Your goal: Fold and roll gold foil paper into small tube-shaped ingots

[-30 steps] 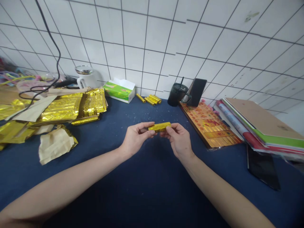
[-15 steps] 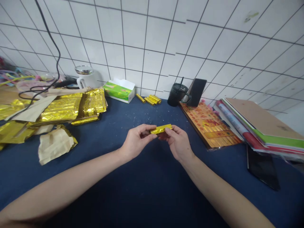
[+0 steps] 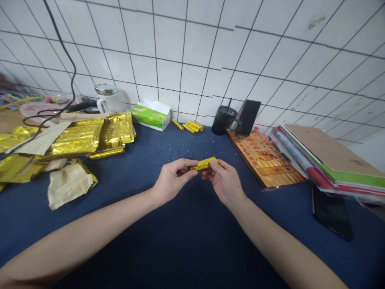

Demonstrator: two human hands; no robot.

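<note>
A small roll of shiny gold foil paper (image 3: 204, 163) is held level above the dark blue tabletop (image 3: 192, 233). My left hand (image 3: 173, 180) pinches its left end between thumb and fingers. At the other end, my right hand (image 3: 225, 180) grips it with the thumb on the near side. The fingers behind the roll are partly hidden. Beyond the hands, several finished-looking gold rolls (image 3: 193, 127) lie by the wall. To the left is a thick stack of gold foil paper sheets (image 3: 75, 138), with a crumpled pale wrapper (image 3: 70, 184) in front of it.
At the back stand a white mug (image 3: 110, 98), a green tissue pack (image 3: 151, 115), a black cup (image 3: 223, 120) and a phone (image 3: 249, 117) propped upright. An orange packet (image 3: 267, 160), piled notebooks (image 3: 333, 156) and a dark flat device (image 3: 332, 212) lie right. A black cable (image 3: 64, 48) hangs at left.
Both hands keep hold of the gold roll in nearly the same place. My right thumb and the roll have shifted very slightly; the surroundings stay as they were.
</note>
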